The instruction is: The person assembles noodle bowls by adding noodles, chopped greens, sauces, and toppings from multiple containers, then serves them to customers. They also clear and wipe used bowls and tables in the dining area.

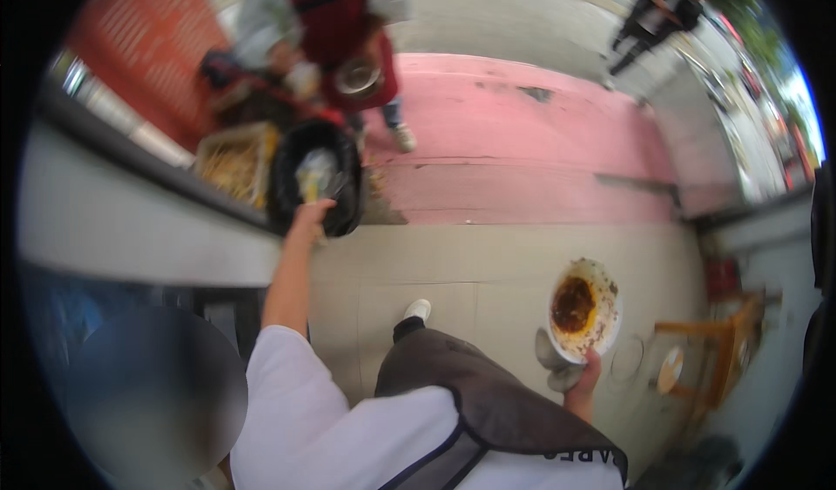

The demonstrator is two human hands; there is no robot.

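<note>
My left hand (317, 212) reaches out over a bin with a black plastic liner (353, 196). Crumpled clear plastic (319, 166) shows just past its fingers, and blur hides whether the hand grips it. My right hand (584, 375) holds a white bowl (610, 320) by its rim, tilted so that the inside shows. Dark brown and orange liquid (573, 304) lies in the bowl, and bits of food cling to its wall. A grey cloth or glove-like thing (555, 362) hangs beside the bowl, close to the same hand.
A person in a red apron (333, 13) stands beyond the bin with a metal bowl (358, 77). A yellowish crate (269, 157) adjoins the bin. A wooden stool (725, 353) stands at right. Farther off, another person (653, 19) is on the street.
</note>
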